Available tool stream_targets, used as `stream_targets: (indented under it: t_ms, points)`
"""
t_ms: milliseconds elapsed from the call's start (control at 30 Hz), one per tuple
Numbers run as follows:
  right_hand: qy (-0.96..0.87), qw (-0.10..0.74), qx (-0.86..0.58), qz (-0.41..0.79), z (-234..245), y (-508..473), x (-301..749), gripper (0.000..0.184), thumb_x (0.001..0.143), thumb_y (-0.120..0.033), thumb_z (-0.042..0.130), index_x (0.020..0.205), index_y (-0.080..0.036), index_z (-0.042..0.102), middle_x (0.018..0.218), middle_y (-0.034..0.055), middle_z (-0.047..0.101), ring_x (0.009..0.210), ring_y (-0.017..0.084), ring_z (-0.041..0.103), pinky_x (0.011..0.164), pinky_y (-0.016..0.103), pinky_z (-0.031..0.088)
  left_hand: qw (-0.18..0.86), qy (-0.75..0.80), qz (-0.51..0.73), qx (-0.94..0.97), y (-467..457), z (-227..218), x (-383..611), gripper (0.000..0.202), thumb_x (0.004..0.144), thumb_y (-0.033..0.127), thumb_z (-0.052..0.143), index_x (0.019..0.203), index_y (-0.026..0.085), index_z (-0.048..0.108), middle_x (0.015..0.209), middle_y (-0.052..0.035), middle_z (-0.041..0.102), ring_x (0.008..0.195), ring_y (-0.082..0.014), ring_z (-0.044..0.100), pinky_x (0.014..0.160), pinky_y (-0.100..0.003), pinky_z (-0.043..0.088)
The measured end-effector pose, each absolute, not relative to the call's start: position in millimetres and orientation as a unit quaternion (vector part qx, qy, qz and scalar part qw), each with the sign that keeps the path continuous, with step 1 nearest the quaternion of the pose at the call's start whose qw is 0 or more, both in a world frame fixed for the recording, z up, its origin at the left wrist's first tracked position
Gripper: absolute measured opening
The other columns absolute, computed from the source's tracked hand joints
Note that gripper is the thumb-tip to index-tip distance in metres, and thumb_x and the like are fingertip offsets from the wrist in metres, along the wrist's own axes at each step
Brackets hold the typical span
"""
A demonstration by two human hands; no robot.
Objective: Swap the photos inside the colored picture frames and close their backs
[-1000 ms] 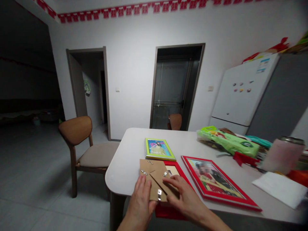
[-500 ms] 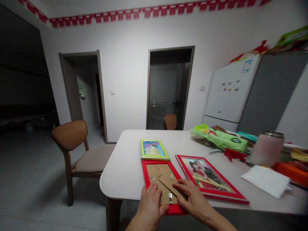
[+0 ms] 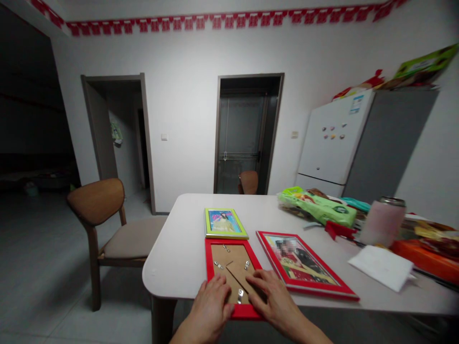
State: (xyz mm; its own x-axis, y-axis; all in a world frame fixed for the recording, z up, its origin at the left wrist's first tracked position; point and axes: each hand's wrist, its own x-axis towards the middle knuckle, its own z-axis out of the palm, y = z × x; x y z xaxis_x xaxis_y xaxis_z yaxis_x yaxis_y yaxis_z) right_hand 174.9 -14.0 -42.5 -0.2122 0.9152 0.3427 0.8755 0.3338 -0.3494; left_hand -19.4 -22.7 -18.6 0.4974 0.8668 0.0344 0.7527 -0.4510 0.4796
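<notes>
A red picture frame [image 3: 212,262] lies face down, its brown backing board [image 3: 222,255] up and its near edge jutting past the table's front. Small metal clips and a slanting slot show on the board. My left hand [image 3: 211,302] grips the frame's near left side, fingers bent over the rim and thumb by the near edge. Across from it, my right hand [image 3: 273,300] holds the right side, with fingers bent on the board; it covers part of the slot. A lime-green frame [image 3: 225,223] with a picture touches the far edge. To the right lies a larger red frame [image 3: 304,267], picture up.
On the white table [image 3: 181,239], a green packet [image 3: 315,208], a pink jar [image 3: 383,222], white paper [image 3: 383,266] and an orange item [image 3: 425,255] crowd the right side. A wooden chair [image 3: 98,200] stands left, and a fridge [image 3: 332,138] at the back right.
The whole view has shifted slightly, so things appear a little further left. Both hands stay on the red frame in nearly the same places.
</notes>
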Motion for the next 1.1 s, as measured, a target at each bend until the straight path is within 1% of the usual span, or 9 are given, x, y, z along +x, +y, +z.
stream_targets:
  t_ms: [67,167,267,433,567,733,867,967,1100]
  points:
    - [-0.78,0.247,-0.573,0.041,-39.4,-12.8,176.1,0.034,0.076,-0.036,0.039,0.097,-0.02,0.06,0.096,0.0074,0.055,0.089,0.019,0.047,0.08,0.03,0.036,0.211,0.479,0.14,0.84,-24.2,-17.5,-22.6,0.038,0.075,0.029,0.044,0.112,0.019,0.046,0.129,-0.0073,0.036,0.12,-0.0212,0.028,0.099,-0.042,0.019]
    - [-0.775,0.232,-0.588,0.019,-34.3,-1.7,177.7,0.034,0.078,-0.033,0.036,0.099,-0.02,0.059,0.096,0.0077,0.054,0.089,0.019,0.047,0.08,0.031,0.035,0.212,0.469,0.145,0.845,-24.3,-20.2,-25.6,0.052,0.068,0.042,0.054,0.114,0.019,0.045,0.13,-0.0079,0.034,0.12,-0.0242,0.027,0.099,-0.043,0.017]
    - [-0.766,0.199,-0.611,-0.013,-29.3,12.0,177.8,0.033,0.078,-0.031,0.035,0.101,-0.022,0.057,0.098,0.0077,0.051,0.09,0.019,0.046,0.079,0.032,0.034,0.196,0.473,0.163,0.843,-22.4,-25.0,-25.6,0.063,0.061,0.044,0.061,0.115,0.017,0.044,0.129,-0.0085,0.037,0.117,-0.0251,0.031,0.098,-0.039,0.022]
    - [-0.771,0.164,-0.615,-0.016,-26.1,19.6,176.5,0.029,0.079,-0.027,0.033,0.079,-0.017,0.06,0.085,0.007,0.051,0.079,0.016,0.047,0.076,0.028,0.034,0.185,0.489,0.166,0.836,-21.7,-23.8,-22.6,0.073,0.061,0.043,0.062,0.121,0.011,0.037,0.124,-0.0114,0.042,0.112,-0.0249,0.037,0.097,-0.034,0.026]
    - [-0.775,0.189,-0.602,0.012,-30.9,17.3,179.7,0.031,0.078,-0.023,0.031,0.076,-0.014,0.06,0.085,0.0074,0.049,0.08,0.015,0.048,0.077,0.026,0.035,0.191,0.492,0.163,0.833,-22.5,-22.1,-23.9,0.073,0.061,0.043,0.061,0.122,0.012,0.035,0.124,-0.0108,0.041,0.112,-0.0246,0.037,0.096,-0.033,0.026]
    - [-0.771,0.197,-0.605,0.02,-33.9,11.4,184.2,0.033,0.078,-0.025,0.031,0.087,-0.014,0.061,0.092,0.0091,0.05,0.083,0.016,0.049,0.078,0.028,0.036,0.196,0.473,0.18,0.84,-21.4,-26.6,-27.8,0.07,0.061,0.045,0.062,0.119,0.015,0.038,0.125,-0.0089,0.041,0.112,-0.0236,0.037,0.096,-0.031,0.027]
    - [-0.793,0.206,-0.572,-0.001,-29.1,-5.5,175.1,0.03,0.076,-0.024,0.037,0.095,-0.021,0.059,0.104,0.0079,0.05,0.097,0.02,0.044,0.084,0.034,0.033,0.194,0.463,0.18,0.846,-20.9,-27.4,-28.1,0.065,0.062,0.044,0.062,0.116,0.015,0.042,0.121,-0.0091,0.044,0.111,-0.0231,0.039,0.095,-0.031,0.028]
    - [-0.841,0.203,-0.5,0.035,-23.4,-22.3,162.8,0.029,0.074,-0.02,0.039,0.091,-0.026,0.061,0.101,0.0046,0.052,0.094,0.019,0.044,0.082,0.033,0.034,0.192,0.456,0.186,0.849,-20.9,-28.2,-27.7,0.055,0.062,0.042,0.063,0.108,0.016,0.048,0.117,-0.0079,0.048,0.109,-0.0225,0.04,0.094,-0.031,0.029]
    - [-0.867,0.192,-0.457,0.056,-15.5,-35.6,153.5,0.028,0.074,-0.019,0.039,0.088,-0.029,0.062,0.098,0.0041,0.052,0.091,0.018,0.044,0.08,0.034,0.035,0.199,0.444,0.197,0.851,-20.0,-30.9,-28.1,0.062,0.063,0.041,0.063,0.114,0.015,0.042,0.116,-0.0078,0.048,0.11,-0.0213,0.04,0.094,-0.03,0.029]
